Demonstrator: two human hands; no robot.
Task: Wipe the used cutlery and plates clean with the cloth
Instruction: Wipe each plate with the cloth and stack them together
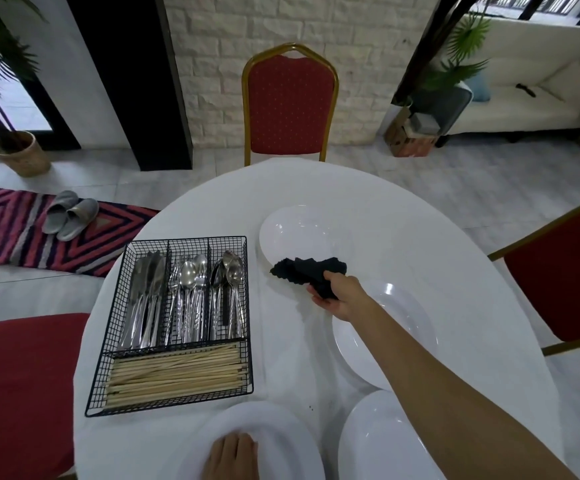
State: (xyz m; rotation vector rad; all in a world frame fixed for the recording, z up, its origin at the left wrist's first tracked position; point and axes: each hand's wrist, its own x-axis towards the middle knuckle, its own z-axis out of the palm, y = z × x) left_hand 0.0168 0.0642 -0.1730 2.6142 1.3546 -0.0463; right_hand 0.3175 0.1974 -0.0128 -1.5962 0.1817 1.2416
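My right hand (339,295) reaches across the round white table and grips a black cloth (307,272), whose free end lies over the near rim of the far white plate (293,232). A second white plate (404,315) lies under my right forearm. Two more white plates sit at the near edge: one at bottom centre (274,427) and one at bottom right (368,441). My left hand (231,455) rests flat with straight fingers on the bottom-centre plate. A black wire caddy (177,323) on the left holds knives, forks and spoons (191,289) and wooden chopsticks (177,374).
Red chairs with gold frames stand at the far side (290,102), the right (565,271) and the near left (22,393) of the table. Grey slippers (68,214) lie on a striped rug at left. A potted plant (18,150) stands far left.
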